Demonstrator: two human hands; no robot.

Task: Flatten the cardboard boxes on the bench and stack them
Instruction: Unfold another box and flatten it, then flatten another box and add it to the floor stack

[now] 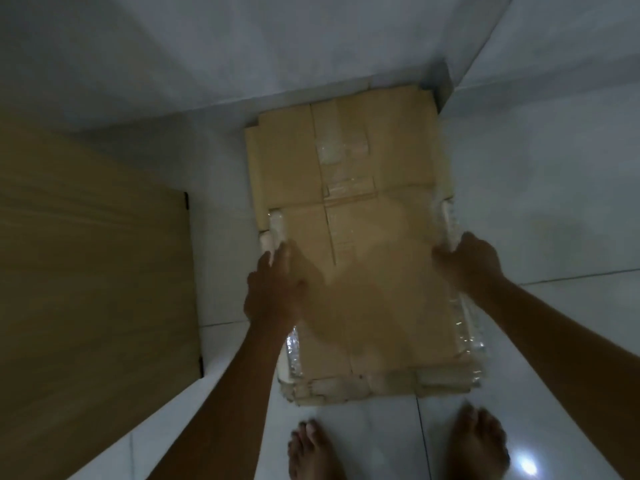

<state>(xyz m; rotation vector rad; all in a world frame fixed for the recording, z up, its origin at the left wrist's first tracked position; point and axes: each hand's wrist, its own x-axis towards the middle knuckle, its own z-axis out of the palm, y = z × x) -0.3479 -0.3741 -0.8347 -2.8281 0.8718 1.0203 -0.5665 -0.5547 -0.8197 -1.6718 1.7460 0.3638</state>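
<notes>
A flattened brown cardboard box (374,299) with clear tape along its edges lies on top of a stack of flat boxes (346,150) on the white tiled floor, near the corner of the walls. My left hand (273,292) grips the top box at its left edge, fingers curled over the taped rim. My right hand (467,261) grips its right edge the same way. The picture is dim and slightly blurred.
A wooden bench top (93,271) stands to the left of the stack, close to it. White walls (242,46) meet in a corner just behind the boxes. My two bare feet (398,448) stand on the tiles right in front of the stack.
</notes>
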